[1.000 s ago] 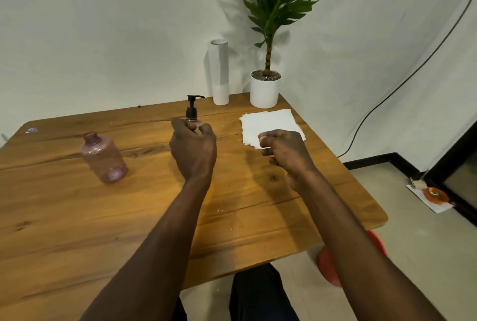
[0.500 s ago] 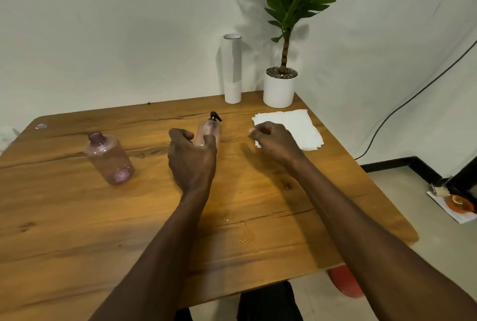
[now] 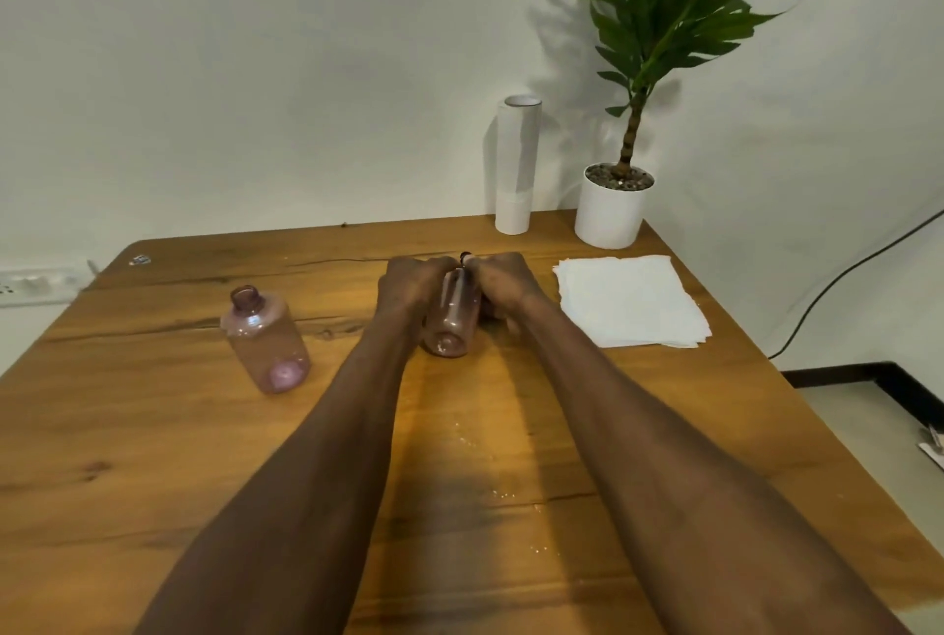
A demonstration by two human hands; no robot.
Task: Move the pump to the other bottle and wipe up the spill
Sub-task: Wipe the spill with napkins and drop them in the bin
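Note:
A pink see-through bottle (image 3: 452, 323) is tipped with its base toward me at the table's middle. My left hand (image 3: 411, 289) grips its upper body. My right hand (image 3: 503, 284) is closed around its neck, where only the black tip of the pump (image 3: 466, 256) shows between my hands. A second pink bottle (image 3: 265, 341) with an open neck stands to the left, apart from both hands. Small wet drops of the spill (image 3: 503, 491) glint on the wood between my forearms, nearer to me.
A stack of white paper towels (image 3: 631, 300) lies to the right of my hands. Behind stand a white paper roll (image 3: 517, 164) and a potted plant (image 3: 613, 210) against the wall. The wooden table (image 3: 153, 455) ends at the right, with floor and a black cable beyond.
My right hand has moved left from the towels onto the bottle's neck. The bottle is tipped further toward me, held in both hands. The camera has shifted closer.

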